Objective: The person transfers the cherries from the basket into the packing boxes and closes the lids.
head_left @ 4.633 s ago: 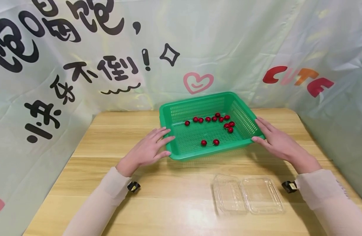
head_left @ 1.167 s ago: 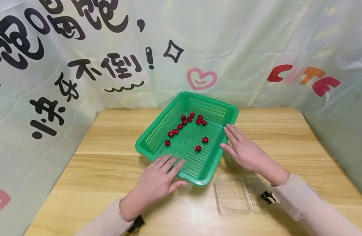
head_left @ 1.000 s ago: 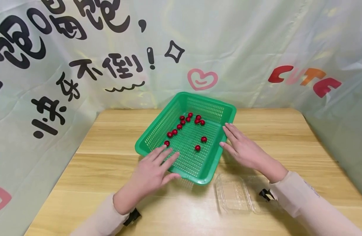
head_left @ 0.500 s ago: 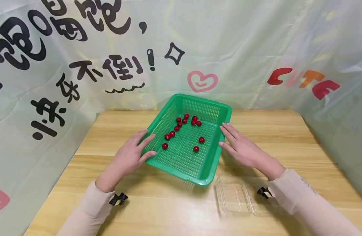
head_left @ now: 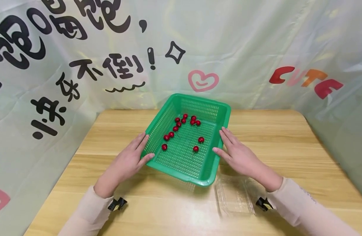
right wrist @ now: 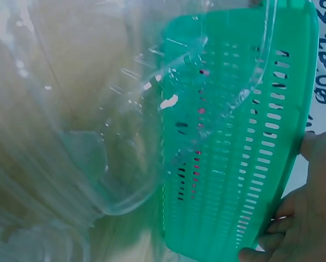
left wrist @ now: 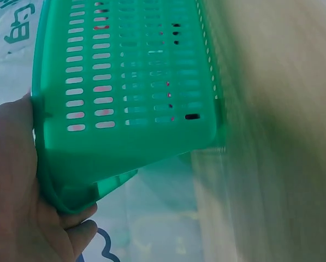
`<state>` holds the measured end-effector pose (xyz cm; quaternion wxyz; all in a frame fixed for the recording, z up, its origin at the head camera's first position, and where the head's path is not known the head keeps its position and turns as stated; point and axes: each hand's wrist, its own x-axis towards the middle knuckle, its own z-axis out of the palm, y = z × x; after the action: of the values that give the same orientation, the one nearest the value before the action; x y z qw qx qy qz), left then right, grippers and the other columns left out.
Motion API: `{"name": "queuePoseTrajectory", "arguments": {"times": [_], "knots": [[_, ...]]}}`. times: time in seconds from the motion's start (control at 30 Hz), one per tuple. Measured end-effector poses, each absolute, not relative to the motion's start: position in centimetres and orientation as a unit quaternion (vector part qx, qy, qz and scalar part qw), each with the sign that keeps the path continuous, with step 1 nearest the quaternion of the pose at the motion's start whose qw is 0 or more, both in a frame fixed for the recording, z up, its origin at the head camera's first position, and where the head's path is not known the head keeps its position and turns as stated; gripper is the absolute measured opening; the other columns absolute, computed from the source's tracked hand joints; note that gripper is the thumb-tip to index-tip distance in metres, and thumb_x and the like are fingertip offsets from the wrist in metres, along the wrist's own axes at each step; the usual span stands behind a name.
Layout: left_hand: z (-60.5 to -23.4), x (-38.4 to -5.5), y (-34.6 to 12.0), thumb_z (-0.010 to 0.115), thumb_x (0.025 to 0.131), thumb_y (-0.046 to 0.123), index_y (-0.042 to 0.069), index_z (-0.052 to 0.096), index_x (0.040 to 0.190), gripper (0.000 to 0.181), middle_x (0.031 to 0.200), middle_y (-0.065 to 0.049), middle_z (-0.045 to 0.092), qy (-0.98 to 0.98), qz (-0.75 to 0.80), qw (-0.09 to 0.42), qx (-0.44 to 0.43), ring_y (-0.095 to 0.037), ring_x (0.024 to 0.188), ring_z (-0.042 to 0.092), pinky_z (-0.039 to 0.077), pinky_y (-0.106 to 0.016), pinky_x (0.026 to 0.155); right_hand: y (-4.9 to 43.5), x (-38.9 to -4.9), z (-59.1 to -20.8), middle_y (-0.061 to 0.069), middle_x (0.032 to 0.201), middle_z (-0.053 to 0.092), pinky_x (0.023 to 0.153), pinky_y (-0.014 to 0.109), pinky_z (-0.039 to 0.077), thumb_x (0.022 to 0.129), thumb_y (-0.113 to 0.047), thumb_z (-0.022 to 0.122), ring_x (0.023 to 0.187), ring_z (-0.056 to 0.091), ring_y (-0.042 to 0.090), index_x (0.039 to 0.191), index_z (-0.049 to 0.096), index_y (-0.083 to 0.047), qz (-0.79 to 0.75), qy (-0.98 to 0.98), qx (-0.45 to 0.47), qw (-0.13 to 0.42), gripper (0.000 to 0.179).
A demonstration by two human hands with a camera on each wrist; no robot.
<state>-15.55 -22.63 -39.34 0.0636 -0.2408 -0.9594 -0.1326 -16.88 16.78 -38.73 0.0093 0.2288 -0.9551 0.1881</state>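
Note:
A green plastic basket (head_left: 185,168) with slotted walls stands at an angle in mid-table. Several red cherries (head_left: 201,139) with thin stems lie on its mesh floor, mostly toward the back and left. My left hand (head_left: 127,159) holds the rim near the left front corner, thumb over the top. On the opposite long side, my right hand (head_left: 239,157) grips the rim. In the right wrist view, fingers (right wrist: 277,240) tuck under the basket's edge (right wrist: 302,109). A transparent hinged plastic box (head_left: 235,195) lies opened out in front; my right forearm partly covers its right half.
The wooden table (head_left: 169,216) ends at a printed cloth (head_left: 239,49) that hangs behind and along both sides. The basket's far end is close to the back cloth. The plastic box is just right of the basket's near corner.
The basket has turned from lying sideways to pointing lengthwise, then shifted slightly left. My left hand has moved from the near end to the left rim; my right hand stays on the right rim.

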Motion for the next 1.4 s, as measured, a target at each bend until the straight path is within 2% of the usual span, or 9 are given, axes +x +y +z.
{"name": "queuePoseTrajectory", "arguments": {"times": [0.23,0.47,0.67,0.8,1.03,1.23,1.4], "knots": [[-39.7,-13.9,-22.7,0.048,0.099,0.053,-0.002,0.025,0.153,0.080,0.159,-0.019,0.022,-0.958,-0.120,0.075,-0.249,-0.035,0.145,0.023,0.028,-0.049,0.114,17.2,-18.1,-38.6,0.016,0.162,0.008,0.107,0.059,0.034,0.102,-0.050,0.041,0.146,0.015,0.038,0.155,0.015,0.001,0.204,-0.950,0.235,0.003,0.078],[-39.7,-12.4,-22.6,0.051,0.097,0.055,-0.004,0.027,0.151,0.084,0.157,-0.021,0.024,-0.955,-0.106,0.092,-0.263,-0.036,0.143,0.026,0.031,-0.049,0.112,17.7,-19.6,-38.9,0.014,0.163,0.006,0.110,0.057,0.030,0.104,-0.043,0.041,0.146,0.014,0.036,0.156,0.012,-0.002,0.213,-0.940,0.266,0.000,0.072],[-39.4,-11.6,-22.1,0.049,0.096,0.058,-0.007,0.030,0.149,0.087,0.154,-0.025,0.029,-0.958,-0.086,0.103,-0.254,-0.038,0.141,0.030,0.032,-0.050,0.112,18.0,-20.6,-39.2,0.011,0.164,0.005,0.111,0.058,0.028,0.104,-0.046,0.040,0.146,0.016,0.036,0.157,0.009,-0.006,0.221,-0.934,0.281,-0.006,0.073],[-38.9,-11.4,-21.9,0.049,0.094,0.062,-0.005,0.032,0.149,0.089,0.151,-0.024,0.035,-0.959,-0.082,0.103,-0.251,-0.039,0.138,0.035,0.034,-0.050,0.110,18.2,-21.3,-39.2,0.010,0.164,0.004,0.111,0.059,0.026,0.103,-0.048,0.042,0.146,0.014,0.036,0.158,0.007,-0.010,0.236,-0.931,0.279,-0.018,0.076],[-37.7,-13.8,-22.7,0.055,0.095,0.052,0.000,0.038,0.148,0.076,0.144,-0.020,0.046,-0.954,-0.122,0.101,-0.255,-0.039,0.131,0.044,0.037,-0.053,0.108,18.7,-22.0,-39.2,0.010,0.163,0.005,0.110,0.062,0.027,0.102,-0.051,0.040,0.146,0.016,0.038,0.158,0.009,-0.010,0.228,-0.939,0.257,-0.019,0.076],[-37.4,-17.3,-23.6,0.056,0.098,0.044,0.002,0.037,0.150,0.069,0.149,-0.019,0.039,-0.949,-0.158,0.093,-0.257,-0.037,0.135,0.038,0.037,-0.055,0.107,18.9,-22.1,-39.2,0.009,0.163,0.008,0.109,0.063,0.028,0.102,-0.052,0.039,0.145,0.018,0.039,0.159,0.010,-0.012,0.227,-0.941,0.250,-0.018,0.075],[-38.1,-20.1,-23.8,0.049,0.102,0.042,0.006,0.035,0.152,0.063,0.154,-0.018,0.031,-0.945,-0.179,0.081,-0.259,-0.037,0.138,0.033,0.036,-0.057,0.107,18.9,-22.0,-39.3,0.010,0.163,0.008,0.110,0.062,0.027,0.103,-0.051,0.039,0.146,0.017,0.038,0.158,0.011,-0.011,0.235,-0.939,0.251,-0.014,0.074]]}}
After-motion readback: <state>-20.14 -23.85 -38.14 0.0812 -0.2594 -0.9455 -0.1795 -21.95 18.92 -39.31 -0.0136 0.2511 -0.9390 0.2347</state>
